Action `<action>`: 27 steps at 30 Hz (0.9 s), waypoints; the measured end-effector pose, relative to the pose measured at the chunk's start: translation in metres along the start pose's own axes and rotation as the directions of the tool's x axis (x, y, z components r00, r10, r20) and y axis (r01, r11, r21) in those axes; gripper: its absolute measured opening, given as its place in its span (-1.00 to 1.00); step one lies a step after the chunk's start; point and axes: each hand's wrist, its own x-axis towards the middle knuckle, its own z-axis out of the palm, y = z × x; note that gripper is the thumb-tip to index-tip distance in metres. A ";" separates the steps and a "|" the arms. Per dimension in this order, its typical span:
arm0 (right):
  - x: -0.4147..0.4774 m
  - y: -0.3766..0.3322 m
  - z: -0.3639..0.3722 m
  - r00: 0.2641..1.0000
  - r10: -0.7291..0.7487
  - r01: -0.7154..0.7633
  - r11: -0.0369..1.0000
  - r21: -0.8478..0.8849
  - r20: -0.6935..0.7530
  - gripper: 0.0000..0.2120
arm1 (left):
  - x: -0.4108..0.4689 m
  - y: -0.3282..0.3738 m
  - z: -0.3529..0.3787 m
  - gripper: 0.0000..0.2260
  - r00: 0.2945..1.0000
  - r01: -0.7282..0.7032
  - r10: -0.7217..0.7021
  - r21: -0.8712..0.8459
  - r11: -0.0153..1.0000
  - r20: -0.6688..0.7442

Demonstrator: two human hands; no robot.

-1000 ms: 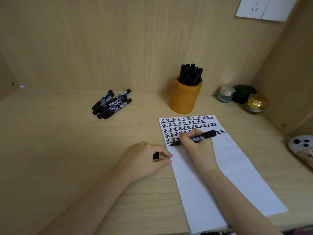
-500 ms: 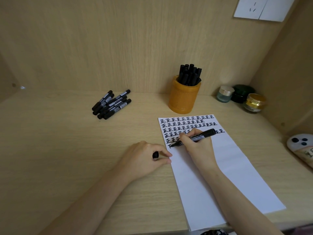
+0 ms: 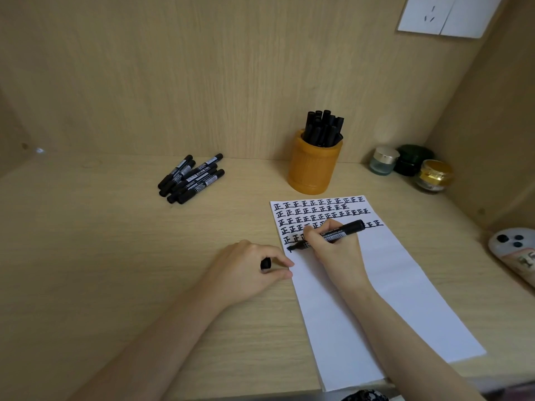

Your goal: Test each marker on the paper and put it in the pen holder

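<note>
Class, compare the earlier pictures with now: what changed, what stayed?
The right hand, gripping the marker, has barely shifted; a fresh dark stroke shows at its tip on the paper. The left hand still pinches the cap; loose markers and pen holder unmoved.

White paper [image 3: 376, 299] carries rows of black marks; black markers [image 3: 191, 179] have white labels; the pen holder [image 3: 314, 166] is orange; the counter [image 3: 101, 270] is pale woodgrain.

view: head, single | faces: forward and down onto desk [image 3: 86, 270] | range: near | edges: possibly warped
</note>
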 end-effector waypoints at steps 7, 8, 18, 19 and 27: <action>-0.003 -0.002 0.001 1.000 -0.015 0.015 0.999 -0.035 0.007 -0.79 | 0.000 0.000 0.000 -0.86 1.000 0.006 -0.006 0.000 1.000 0.004; -0.003 -0.003 0.001 1.000 -0.019 0.019 0.999 -0.039 0.006 -0.79 | 0.000 0.000 0.000 -0.86 1.000 0.006 -0.006 0.003 1.000 0.005; -0.004 -0.004 0.000 1.000 -0.024 0.024 1.000 0.008 0.015 -0.79 | -0.001 0.000 0.000 -0.85 1.000 -0.002 0.002 0.007 1.000 -0.006; -0.004 -0.004 0.000 0.999 -0.024 0.024 1.000 0.000 0.022 -0.80 | -0.001 0.000 0.000 -0.85 1.000 -0.003 0.003 0.006 1.000 -0.005; -0.005 -0.006 0.001 1.000 -0.010 0.010 1.000 0.010 -0.027 -0.76 | -0.001 0.000 0.000 -0.86 1.000 0.001 -0.001 0.003 1.000 -0.011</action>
